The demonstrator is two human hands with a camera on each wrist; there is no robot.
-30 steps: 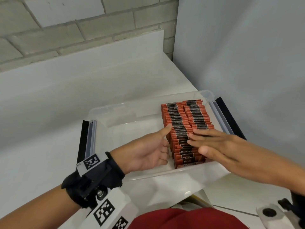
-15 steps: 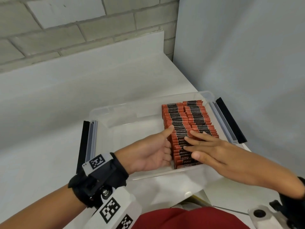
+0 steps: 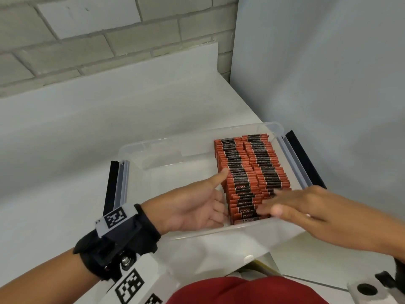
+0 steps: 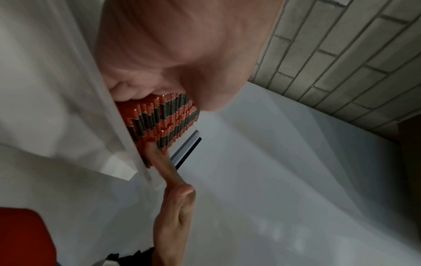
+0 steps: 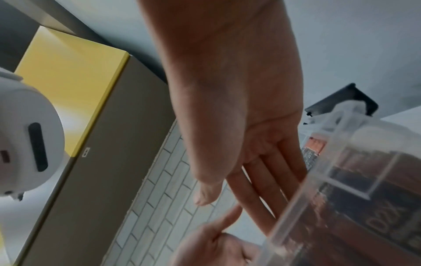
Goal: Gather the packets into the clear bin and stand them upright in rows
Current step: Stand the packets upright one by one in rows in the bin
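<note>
The right hand is smeared by motion blur in the head view, its fingertips indistinct; it hides the nearest packets of the right row. The left hand's curled fingers lie hidden against the left row.

Workroom: brick wall, white table

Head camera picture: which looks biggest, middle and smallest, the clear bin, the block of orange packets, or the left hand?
1. clear bin, biggest.
2. block of orange packets.
3. left hand, smallest, though it sits nearer the camera, so it looks almost as big as the packets.
</note>
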